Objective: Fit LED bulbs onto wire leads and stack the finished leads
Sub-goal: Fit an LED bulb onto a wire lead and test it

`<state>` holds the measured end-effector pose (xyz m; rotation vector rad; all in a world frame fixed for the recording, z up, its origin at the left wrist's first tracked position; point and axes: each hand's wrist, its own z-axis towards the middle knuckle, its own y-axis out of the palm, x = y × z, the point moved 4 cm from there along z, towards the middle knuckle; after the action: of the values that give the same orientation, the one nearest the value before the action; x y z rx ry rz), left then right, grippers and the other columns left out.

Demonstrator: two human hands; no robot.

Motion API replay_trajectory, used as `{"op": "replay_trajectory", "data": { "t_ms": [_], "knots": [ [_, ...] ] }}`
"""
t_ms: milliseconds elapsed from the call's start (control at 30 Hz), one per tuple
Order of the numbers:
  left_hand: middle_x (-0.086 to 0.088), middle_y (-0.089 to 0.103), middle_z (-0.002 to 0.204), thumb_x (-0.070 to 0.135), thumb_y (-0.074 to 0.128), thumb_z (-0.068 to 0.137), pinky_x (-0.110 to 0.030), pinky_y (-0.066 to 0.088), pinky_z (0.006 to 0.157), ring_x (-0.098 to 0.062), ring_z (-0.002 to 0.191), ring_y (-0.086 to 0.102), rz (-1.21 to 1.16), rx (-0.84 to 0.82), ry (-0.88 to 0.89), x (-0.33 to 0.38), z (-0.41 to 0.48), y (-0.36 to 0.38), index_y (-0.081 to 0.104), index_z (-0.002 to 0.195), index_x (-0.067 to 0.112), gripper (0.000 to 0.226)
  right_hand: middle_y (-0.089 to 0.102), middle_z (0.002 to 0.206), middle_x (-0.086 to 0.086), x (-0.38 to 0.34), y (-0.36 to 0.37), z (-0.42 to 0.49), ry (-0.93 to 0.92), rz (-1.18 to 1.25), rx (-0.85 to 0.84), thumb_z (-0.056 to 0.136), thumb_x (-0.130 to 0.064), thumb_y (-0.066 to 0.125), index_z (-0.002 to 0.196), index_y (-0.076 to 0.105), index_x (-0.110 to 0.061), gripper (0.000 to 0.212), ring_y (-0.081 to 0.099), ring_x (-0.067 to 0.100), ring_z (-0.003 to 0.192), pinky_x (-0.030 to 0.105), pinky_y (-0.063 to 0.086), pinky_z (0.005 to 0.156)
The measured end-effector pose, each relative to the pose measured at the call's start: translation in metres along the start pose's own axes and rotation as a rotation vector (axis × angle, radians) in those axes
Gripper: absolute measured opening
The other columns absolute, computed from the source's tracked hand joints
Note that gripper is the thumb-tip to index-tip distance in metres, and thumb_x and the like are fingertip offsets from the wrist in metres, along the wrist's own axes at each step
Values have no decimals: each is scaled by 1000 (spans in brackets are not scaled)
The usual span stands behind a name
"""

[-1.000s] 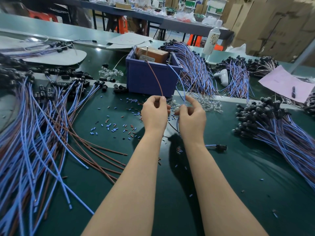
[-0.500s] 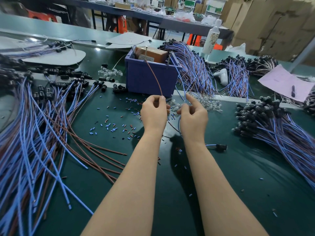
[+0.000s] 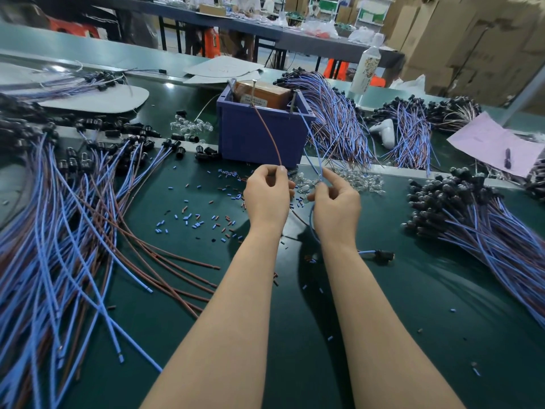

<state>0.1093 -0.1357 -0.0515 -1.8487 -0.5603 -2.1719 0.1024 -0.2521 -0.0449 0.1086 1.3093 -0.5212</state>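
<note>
I see left hand (image 3: 267, 199) pinching brown wire (image 3: 267, 131), right hand (image 3: 336, 208) pinching blue wire (image 3: 312, 143); blue bin (image 3: 259, 137) at 12 o'clock holds cardboard box (image 3: 262, 94).

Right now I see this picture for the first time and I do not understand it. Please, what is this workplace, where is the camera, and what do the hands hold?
There is no machine here: a person works with two bare hands. The camera sits on the person's head and looks forward and down, so you see both forearms. The left hand pinches a brown wire; the right hand pinches a blue wire. Both wires rise toward a blue bin. On the green table lie loose wire leads at the left, a pile of leads with black caps at the right, clear bulbs just beyond the hands, and small cut bits.
</note>
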Motion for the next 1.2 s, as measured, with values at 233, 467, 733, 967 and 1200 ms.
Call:
{"op": "replay_trajectory", "data": {
  "t_ms": [233,467,733,967,1200],
  "knots": [
    [3,62,64,16,51,95,-32,52,69,-9,56,56,10,-1,-8,1,-1,0,56,77,20,19,63,68,0,0,0,-1,-17,-20,-12,91,-8,47,122,62,-17,36,43,4,48,19,42,60],
    [3,62,64,16,51,95,-31,52,68,-8,54,57,9,-3,-9,0,0,0,57,79,18,18,62,68,2,-2,1,-2,-46,-47,-34,89,-7,48,119,64,-18,36,44,5,51,11,38,54],
    [3,62,63,16,51,95,-29,52,65,-7,54,56,6,1,-6,-1,0,0,56,74,22,22,63,68,3,-3,1,-2,-53,-57,-39,89,-8,49,120,64,-17,36,46,5,52,7,37,54],
    [4,62,66,17,53,94,-31,52,68,-11,61,60,18,-13,-7,0,-1,0,57,74,24,22,66,71,7,-6,0,-6,-29,-61,-17,88,-9,49,107,66,-21,28,50,11,56,24,45,64],
    [1,61,71,16,55,94,-31,48,68,-12,67,53,39,-135,16,15,-1,6,65,84,12,15,65,66,-1,-18,-3,-3,17,-103,-220,86,-9,52,76,58,-19,15,52,1,52,18,42,56]
  ]
}}
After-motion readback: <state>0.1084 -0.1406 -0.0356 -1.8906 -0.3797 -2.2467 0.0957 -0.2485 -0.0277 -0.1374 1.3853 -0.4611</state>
